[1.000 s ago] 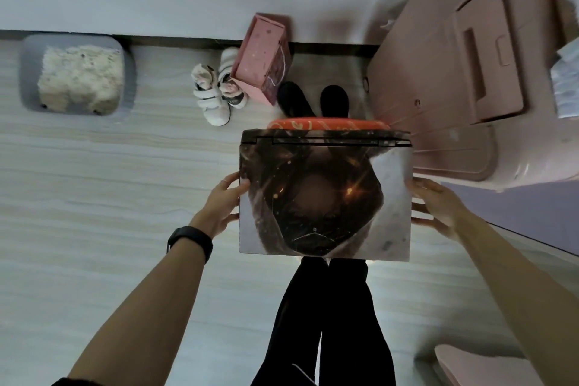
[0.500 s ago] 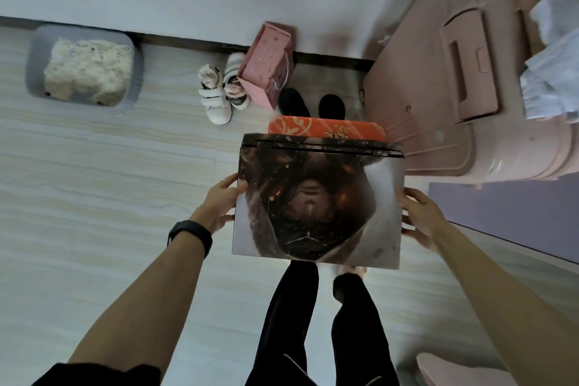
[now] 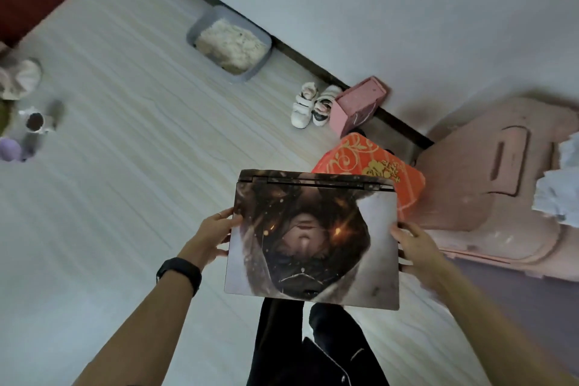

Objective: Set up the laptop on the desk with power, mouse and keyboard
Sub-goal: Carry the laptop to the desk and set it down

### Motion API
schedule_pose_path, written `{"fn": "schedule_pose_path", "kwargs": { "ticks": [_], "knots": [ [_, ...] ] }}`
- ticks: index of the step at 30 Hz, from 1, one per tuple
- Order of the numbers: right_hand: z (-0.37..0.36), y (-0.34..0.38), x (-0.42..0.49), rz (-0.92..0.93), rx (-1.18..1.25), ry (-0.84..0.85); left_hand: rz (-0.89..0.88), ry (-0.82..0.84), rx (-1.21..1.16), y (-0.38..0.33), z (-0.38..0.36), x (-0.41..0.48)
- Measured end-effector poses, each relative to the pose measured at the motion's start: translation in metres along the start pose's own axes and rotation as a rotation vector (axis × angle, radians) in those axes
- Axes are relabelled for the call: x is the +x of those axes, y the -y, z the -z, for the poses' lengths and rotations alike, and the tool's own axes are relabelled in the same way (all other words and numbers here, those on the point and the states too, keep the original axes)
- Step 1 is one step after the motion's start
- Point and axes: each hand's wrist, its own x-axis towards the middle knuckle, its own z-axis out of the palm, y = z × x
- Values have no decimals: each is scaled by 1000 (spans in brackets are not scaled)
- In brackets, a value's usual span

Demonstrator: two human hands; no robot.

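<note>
Here, closed laptop with a dark printed lid skin (image 3: pixel 313 238) is carried flat above the pale plank floor (image 3: pixel 125 197). Left hand (image 3: pixel 216 233) and right hand (image 3: pixel 413 244) clamp its side edges, fingers curled under. Edge-only grip: judged liable to slip.

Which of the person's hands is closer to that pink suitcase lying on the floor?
Right. The right hand grips the laptop's edge on the side facing the pink suitcase; the left hand holds the opposite edge, farther away.

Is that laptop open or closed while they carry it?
Closed. The laptop shows only its decorated lid, hinge edge away from the person, held between the left hand and right hand.
</note>
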Motion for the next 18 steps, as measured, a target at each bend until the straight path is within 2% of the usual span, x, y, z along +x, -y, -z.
{"fn": "schedule_pose_path", "kwargs": {
  "ticks": [3,8,13,18],
  "knots": [
    [-30,40,-51,126,-106,62,-57,-58,-119,18,54,-65],
    [-117,106,-142,341,-261,177,-202,-250,-322,50,155,-173],
    [-252,161,-241,557,-464,344,-333,-392,-570,101,270,-252],
    [-401,157,-330,713,-571,463,-385,-509,-745,176,391,-295]
  ]
}}
